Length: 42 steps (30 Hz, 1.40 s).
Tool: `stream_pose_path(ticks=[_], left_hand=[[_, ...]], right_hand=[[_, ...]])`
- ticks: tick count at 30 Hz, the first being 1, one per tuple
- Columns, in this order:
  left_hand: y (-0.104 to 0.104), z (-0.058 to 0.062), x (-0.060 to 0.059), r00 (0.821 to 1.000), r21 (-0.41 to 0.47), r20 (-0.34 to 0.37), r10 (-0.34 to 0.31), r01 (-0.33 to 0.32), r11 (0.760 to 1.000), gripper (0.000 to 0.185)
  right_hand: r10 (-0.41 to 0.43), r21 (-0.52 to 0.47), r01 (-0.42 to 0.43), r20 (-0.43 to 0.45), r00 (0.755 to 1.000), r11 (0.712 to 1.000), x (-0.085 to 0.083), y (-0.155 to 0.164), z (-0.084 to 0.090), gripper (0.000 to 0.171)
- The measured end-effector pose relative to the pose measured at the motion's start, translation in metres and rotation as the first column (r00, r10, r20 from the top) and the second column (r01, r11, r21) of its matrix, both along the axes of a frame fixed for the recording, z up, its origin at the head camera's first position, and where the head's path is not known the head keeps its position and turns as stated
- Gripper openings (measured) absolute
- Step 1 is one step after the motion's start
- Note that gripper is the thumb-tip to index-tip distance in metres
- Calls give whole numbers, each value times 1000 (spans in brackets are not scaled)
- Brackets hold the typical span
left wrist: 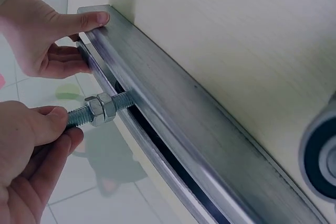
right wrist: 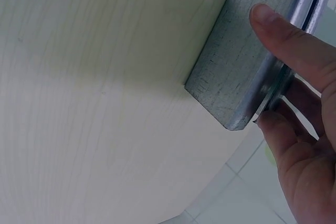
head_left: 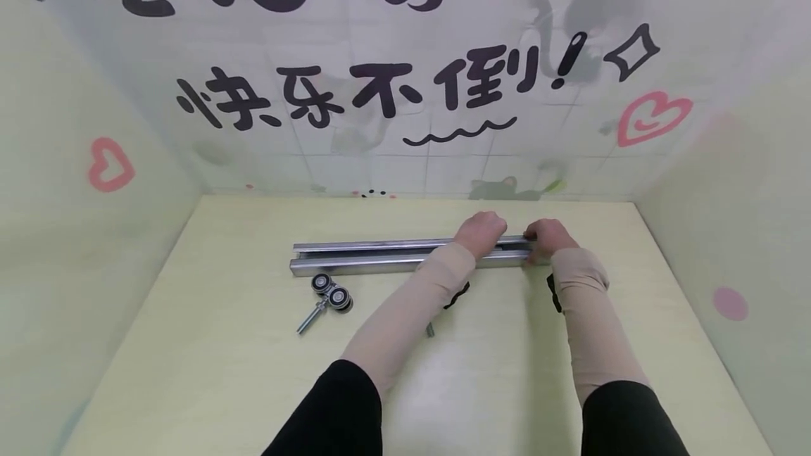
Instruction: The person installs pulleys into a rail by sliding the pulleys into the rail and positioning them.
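Observation:
A long steel channel rail [head_left: 380, 255] lies across the table [head_left: 222, 371], its slot facing away from me. My left hand [head_left: 480, 231] pinches a threaded bolt with two nuts [left wrist: 100, 109] between thumb and finger; the bolt's far end goes into the rail's slot [left wrist: 157, 145]. My right hand [head_left: 548, 236] grips the rail's right end [right wrist: 236, 72], thumb [right wrist: 283, 35] on the near face and fingers behind. In the left wrist view the right hand [left wrist: 52, 40] sits at that end with its thumb along the top edge.
A second roller trolley [head_left: 331, 295] with black wheels and a bolt lies just in front of the rail's left part; one wheel [left wrist: 320, 156] shows in the left wrist view. A small dark piece [head_left: 431, 330] lies by my left forearm. Printed walls enclose the table.

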<state>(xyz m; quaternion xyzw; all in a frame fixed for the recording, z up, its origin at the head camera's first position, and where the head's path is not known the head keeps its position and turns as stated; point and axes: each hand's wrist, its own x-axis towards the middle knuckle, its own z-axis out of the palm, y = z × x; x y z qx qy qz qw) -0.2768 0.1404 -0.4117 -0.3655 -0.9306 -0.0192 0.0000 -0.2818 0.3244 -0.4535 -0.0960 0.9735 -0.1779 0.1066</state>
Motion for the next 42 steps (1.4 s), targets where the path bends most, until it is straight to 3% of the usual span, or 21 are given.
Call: stream_pose_path(ticks=[6, 17, 28, 35, 42], left_hand=[[-15, 4, 2, 1000, -2, 28, 10, -10, 1000, 21], [-42, 5, 5, 1000, -24, 15, 7, -7, 1000, 24], [-73, 5, 4, 996, 45, 87, 36, -40, 998, 19], [-92, 3, 3, 996, 56, 80, 36, -40, 998, 18], [-111, 2, 2, 991, 74, 124, 44, -53, 996, 17]], right_hand=[[15, 2, -15, 4, 1000, 1000, 2, -2, 3, 59], [-15, 38, 13, 59, 998, 999, 4, -3, 4, 60], [14, 42, -16, 38, 999, 999, 4, -6, 6, 59], [9, 31, -11, 48, 999, 999, 3, -6, 5, 60], [-3, 30, 1, 60, 998, 1000, 4, -5, 6, 61]])
